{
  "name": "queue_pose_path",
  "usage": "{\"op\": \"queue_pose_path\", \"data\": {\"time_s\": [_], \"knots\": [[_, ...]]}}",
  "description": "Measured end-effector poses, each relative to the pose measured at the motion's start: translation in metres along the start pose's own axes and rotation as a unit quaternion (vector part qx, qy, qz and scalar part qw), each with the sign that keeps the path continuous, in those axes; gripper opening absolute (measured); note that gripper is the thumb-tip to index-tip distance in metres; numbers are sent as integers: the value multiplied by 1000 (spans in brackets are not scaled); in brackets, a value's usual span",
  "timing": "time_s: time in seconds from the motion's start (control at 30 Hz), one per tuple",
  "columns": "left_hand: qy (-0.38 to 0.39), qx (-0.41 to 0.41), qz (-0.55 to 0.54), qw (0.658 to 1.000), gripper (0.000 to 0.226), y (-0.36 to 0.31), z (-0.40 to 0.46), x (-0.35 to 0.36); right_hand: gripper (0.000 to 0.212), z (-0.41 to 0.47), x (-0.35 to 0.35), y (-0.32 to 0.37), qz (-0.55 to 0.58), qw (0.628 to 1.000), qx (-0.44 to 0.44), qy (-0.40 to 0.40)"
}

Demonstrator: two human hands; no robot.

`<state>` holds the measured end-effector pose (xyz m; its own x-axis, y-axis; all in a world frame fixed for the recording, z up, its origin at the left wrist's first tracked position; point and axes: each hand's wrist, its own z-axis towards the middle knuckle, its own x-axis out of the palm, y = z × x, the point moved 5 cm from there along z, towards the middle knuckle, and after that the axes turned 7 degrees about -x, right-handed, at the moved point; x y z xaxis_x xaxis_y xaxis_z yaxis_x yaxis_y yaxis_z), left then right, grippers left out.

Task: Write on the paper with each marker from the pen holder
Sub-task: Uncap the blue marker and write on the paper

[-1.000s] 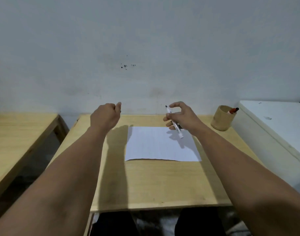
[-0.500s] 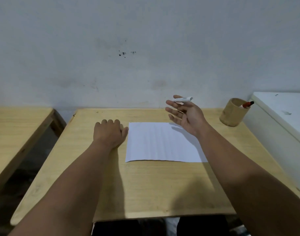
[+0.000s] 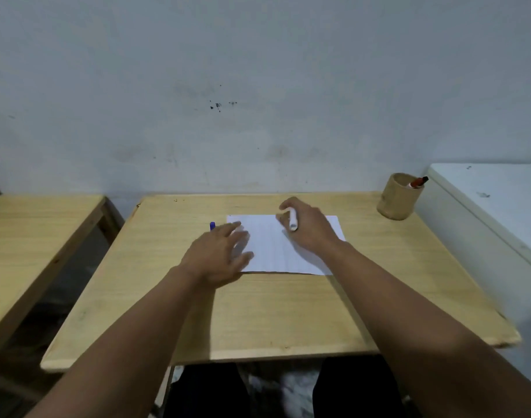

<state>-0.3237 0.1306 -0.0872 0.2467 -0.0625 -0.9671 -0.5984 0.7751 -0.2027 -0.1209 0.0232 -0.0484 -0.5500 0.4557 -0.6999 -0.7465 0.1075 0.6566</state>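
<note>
A white sheet of paper lies on the wooden table. My right hand is shut on a white marker over the paper's far right part; its tip is hidden by my fingers. My left hand lies flat with fingers spread on the paper's left edge, a little blurred. A small blue cap lies on the table just left of the paper. A bamboo pen holder stands at the far right corner with a red-capped marker sticking out.
A second wooden table stands to the left across a gap. A white cabinet adjoins the table on the right. The grey wall runs just behind the table's far edge.
My right hand turned over and came down onto the paper with the marker. My left hand slid right onto the paper's edge, uncovering the blue cap.
</note>
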Motion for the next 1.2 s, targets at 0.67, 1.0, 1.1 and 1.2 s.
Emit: {"op": "queue_pose_path", "data": {"time_s": [0.67,1.0,1.1,1.2], "knots": [[22,-16,-63,998,69,1,-18,24,28,21,26,18,250,953,36,-169],[27,-11,-64,998,70,3,-18,26,20,54,100,19,303,937,132,-118],[29,-12,-61,998,73,3,-17,26,18,50,104,14,294,940,126,-120],[31,-14,-61,998,80,3,-18,25,17,51,106,11,298,940,125,-114]]}}
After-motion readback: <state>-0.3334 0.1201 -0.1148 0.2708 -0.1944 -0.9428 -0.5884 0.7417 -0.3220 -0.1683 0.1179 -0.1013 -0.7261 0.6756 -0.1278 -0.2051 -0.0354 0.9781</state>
